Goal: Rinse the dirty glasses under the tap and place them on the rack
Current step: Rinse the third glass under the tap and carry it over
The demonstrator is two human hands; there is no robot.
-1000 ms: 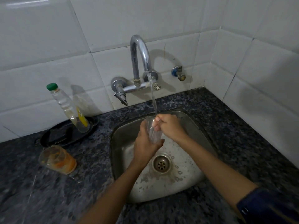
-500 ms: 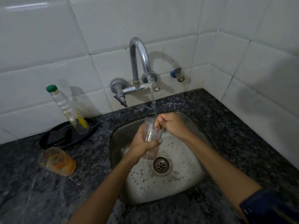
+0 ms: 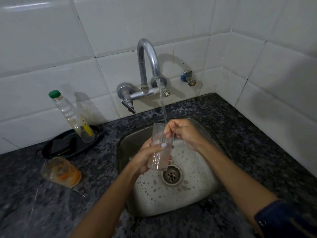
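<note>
My left hand [image 3: 145,157] wraps a tall, ribbed clear glass [image 3: 160,148], thumb across its front, holding it upright over the steel sink [image 3: 197,191] under the chrome tap [image 3: 149,66]'s thin stream. My right hand [image 3: 185,133] curls at the rim, fingers [image 3: 169,133] dipped inside. A second glass [image 3: 61,171], smeared orange, lies on the speckled granite counter [image 3: 248,134] left of the sink.

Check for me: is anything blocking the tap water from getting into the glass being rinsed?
Nothing visible does. The stream falls from the tap straight to the glass rim, held by the left hand; right hand fingers sit beside it.
</note>
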